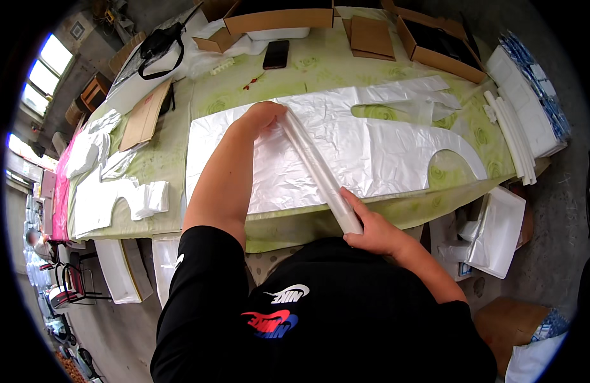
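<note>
A long, narrow roll of translucent plastic film (318, 170) slants across the front of my body, held at both ends. My left hand (264, 119) is closed around its far upper end. At the lower near end, my right hand (375, 231) grips it, thumb and fingers along its sides. Beneath the roll, a thin shiny white plastic sheet (384, 150) lies spread on the table, wrinkled. Its right part has a rounded cut-out and strap-like strips, much like a disposable apron. Most of my left fingers are hidden behind the hand.
A green patterned cloth (314, 64) covers the table. A black phone (276, 55) and open cardboard boxes (435, 45) lie at the back. White tubes (511, 137) rest at the right edge. More white plastic pieces (109, 198) and flat cardboard (145, 116) are at left.
</note>
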Available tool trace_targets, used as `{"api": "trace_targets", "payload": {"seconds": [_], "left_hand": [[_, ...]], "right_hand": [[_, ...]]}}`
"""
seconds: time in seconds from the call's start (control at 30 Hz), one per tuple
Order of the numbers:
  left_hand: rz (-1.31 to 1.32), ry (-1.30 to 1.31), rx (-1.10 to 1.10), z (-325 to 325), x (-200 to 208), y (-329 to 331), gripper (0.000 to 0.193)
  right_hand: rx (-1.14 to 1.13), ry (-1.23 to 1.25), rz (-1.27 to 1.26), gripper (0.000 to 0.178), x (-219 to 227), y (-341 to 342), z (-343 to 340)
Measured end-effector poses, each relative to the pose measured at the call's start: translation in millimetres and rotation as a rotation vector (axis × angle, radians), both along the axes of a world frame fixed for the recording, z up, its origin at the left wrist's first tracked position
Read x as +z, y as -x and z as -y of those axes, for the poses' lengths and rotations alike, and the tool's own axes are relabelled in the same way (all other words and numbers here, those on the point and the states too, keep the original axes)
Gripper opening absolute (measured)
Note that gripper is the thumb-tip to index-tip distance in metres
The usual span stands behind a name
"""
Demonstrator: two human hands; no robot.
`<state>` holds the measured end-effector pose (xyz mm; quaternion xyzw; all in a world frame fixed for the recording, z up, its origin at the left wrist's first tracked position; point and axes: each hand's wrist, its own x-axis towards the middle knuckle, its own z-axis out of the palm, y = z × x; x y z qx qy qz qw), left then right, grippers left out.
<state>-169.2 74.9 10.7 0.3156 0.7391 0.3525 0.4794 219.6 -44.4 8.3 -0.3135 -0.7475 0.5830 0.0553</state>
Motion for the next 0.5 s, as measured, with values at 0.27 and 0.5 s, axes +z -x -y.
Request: {"api": "trace_targets", "payload": {"seconds": [0.27,0.5], "left_hand": [[0.006,0.014,0.037,-5.8,-17.9,-4.0,0.024],[-0.149,0.05,-0.138,1.8,-8.1,-17.0,0.039]], "right_hand": [[-0.033,0.017,0.215,0.109,23.1,-22.9,-3.6],[-0.037,0.003,0.248,0.101,20.7,-48.3,2.0]]}}
